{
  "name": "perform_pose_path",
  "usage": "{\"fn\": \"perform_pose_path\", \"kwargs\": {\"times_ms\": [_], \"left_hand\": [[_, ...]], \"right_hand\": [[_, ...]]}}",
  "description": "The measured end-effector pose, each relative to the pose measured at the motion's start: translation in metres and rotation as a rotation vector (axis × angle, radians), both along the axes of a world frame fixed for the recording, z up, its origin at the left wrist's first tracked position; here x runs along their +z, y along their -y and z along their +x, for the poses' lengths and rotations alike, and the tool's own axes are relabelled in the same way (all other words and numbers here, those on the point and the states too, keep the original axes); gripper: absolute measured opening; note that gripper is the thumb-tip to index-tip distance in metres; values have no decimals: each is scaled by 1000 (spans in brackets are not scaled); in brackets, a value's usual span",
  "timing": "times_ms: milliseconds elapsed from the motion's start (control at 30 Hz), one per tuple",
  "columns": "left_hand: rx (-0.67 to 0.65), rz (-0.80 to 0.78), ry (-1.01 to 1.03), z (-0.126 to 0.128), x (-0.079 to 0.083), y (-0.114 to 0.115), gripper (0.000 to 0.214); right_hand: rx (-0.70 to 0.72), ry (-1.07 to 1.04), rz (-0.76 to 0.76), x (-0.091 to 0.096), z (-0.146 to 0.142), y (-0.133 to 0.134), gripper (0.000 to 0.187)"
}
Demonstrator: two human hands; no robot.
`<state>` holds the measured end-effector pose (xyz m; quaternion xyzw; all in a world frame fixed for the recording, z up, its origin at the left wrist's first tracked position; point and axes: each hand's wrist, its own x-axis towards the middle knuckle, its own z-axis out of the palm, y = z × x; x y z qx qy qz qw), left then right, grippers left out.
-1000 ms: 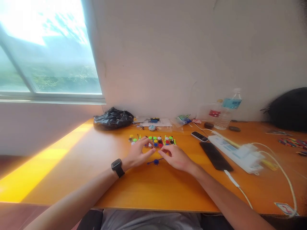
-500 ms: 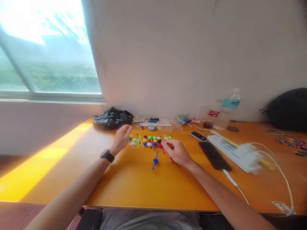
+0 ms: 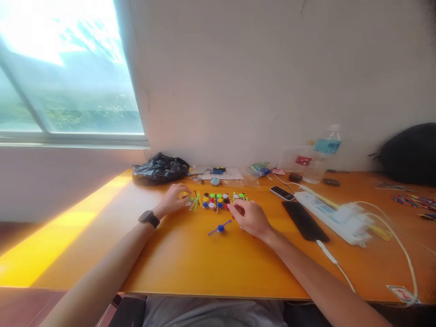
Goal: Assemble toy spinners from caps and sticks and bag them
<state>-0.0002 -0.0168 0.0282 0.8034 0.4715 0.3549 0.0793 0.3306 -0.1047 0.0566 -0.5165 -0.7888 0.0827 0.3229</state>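
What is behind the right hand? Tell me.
Beyond the right hand, a green round piece and a white round piece show; whatever the hand covers cannot be seen.

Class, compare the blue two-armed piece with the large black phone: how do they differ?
Shape: the blue piece has a round middle and two thin arms; the black phone is a flat slab.
Size: the black phone is larger than the blue piece.
Slant: the blue piece's arms run from lower left to upper right, the phone from upper left to lower right.
Shared: both are on the tabletop.
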Motion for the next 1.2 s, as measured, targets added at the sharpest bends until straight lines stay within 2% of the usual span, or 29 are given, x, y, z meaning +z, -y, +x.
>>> {"fn": "perform_pose_path", "kwargs": {"times_ms": [67, 300, 733, 900, 1000, 1100, 1200], "left_hand": [[-32, 28, -59, 3, 2, 2, 19], [-14, 19, -109, 8, 3, 6, 22], [76, -27, -58, 9, -3, 3, 22], [89, 4, 11, 8, -2, 3, 25], [59, 28, 45, 14, 3, 9, 23], [-20, 30, 64, 27, 10, 22, 20], [-107, 37, 59, 43, 15, 37, 18]], "right_hand": [[15, -3, 10, -3, 0, -1, 42], [52, 0, 6, -1, -2, 4, 40], [73, 26, -28, 2, -3, 7, 37], [120, 50, -42, 0, -3, 7, 35], [184, 28, -22, -2, -3, 6, 24], [327, -5, 61, -1, -3, 7, 9], [453, -20, 97, -1, -5, 10, 16]]}}
